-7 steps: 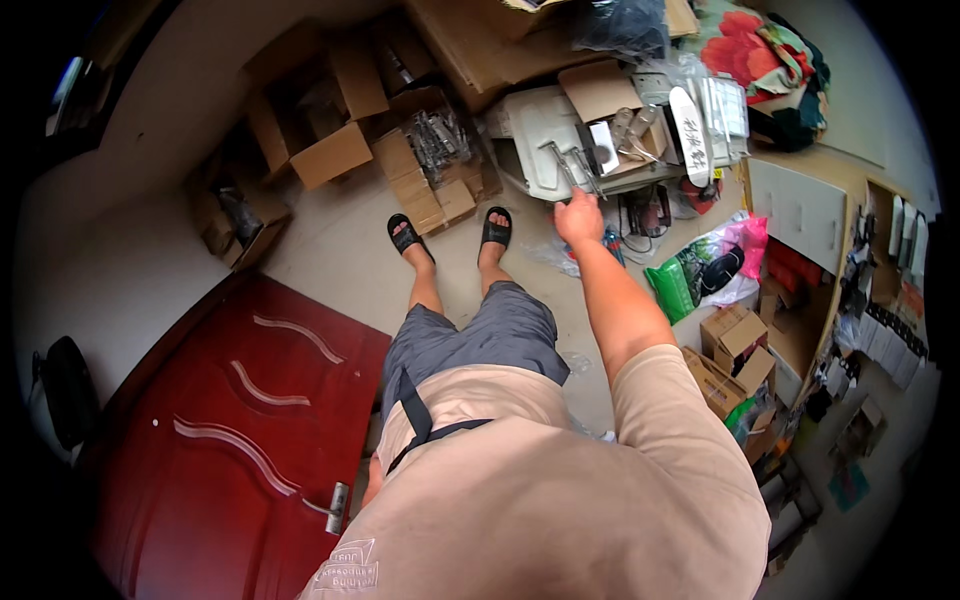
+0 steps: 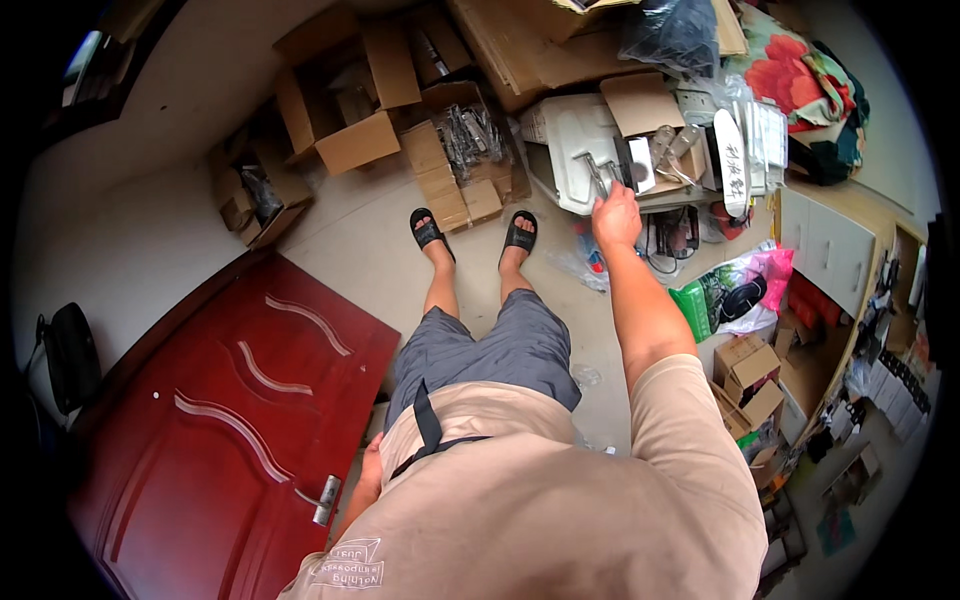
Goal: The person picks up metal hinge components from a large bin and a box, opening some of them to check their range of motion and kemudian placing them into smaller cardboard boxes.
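Observation:
My right arm reaches forward to a white plastic case. On its top lie slim silver metal bars, and my right hand is at their near end, fingers curled and closed on one bar. The fingertips are partly hidden by the back of the hand. Just right of the bars are a small white box and an opened cardboard box with clear glass-like cylinders. My left hand hangs low by my waist, near the red door; its fingers are hidden.
Ahead of my feet stands a cardboard box of plastic-wrapped metal parts, with another opened box beside it. The red door stands at my left. On the right are a bright plastic bag, small boxes and a cabinet.
The view has shifted, so the scene sits further right. My right hand has come slightly further over the bars. More of my left hand shows beside my waist.

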The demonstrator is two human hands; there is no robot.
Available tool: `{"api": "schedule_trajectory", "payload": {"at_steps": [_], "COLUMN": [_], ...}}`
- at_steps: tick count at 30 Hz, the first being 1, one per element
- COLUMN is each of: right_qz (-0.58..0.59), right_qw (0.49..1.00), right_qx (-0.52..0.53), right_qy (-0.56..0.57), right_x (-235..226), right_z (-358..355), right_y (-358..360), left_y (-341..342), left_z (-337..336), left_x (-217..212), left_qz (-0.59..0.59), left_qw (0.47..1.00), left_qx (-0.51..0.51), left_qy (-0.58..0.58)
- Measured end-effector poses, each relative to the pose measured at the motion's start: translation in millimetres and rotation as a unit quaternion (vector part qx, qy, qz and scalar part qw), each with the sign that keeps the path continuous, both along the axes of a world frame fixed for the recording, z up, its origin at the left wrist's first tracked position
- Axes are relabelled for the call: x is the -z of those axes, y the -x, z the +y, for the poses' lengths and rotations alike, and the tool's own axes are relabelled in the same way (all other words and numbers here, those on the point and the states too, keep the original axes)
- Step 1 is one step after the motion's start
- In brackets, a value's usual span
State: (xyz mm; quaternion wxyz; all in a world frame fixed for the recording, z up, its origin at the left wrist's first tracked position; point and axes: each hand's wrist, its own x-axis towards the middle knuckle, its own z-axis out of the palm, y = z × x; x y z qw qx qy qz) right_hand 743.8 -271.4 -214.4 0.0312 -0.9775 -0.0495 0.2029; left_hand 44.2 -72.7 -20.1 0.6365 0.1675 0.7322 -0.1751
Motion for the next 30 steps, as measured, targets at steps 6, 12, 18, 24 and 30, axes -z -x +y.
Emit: {"api": "schedule_trajectory", "payload": {"at_steps": [6, 12, 18, 24, 30], "right_qz": [-0.004, -0.038, 0.100, 0.398, 0.423], "right_qw": [0.998, 0.996, 0.974, 0.822, 0.776], "right_qx": [-0.047, -0.072, -0.021, 0.057, 0.005], "right_qy": [0.045, 0.037, -0.204, -0.403, -0.469], "right_x": [27, 33, -15, -149, -246], "right_z": [2, -10, -3, 65, 119], "right_y": [-14, -23, 0, 55, 109], "left_y": [-69, -68, -104, -327, -473], "left_z": [11, 32, 105, 138, 107], "left_x": [-25, -13, 16, 0, -55], "left_qz": [0.038, 0.015, -0.003, -0.224, -0.452], "left_qw": [0.983, 0.956, 0.966, 0.914, 0.871], "left_qx": [0.141, 0.275, 0.232, 0.274, 0.175], "left_qy": [-0.114, -0.100, -0.117, -0.197, -0.085]}}
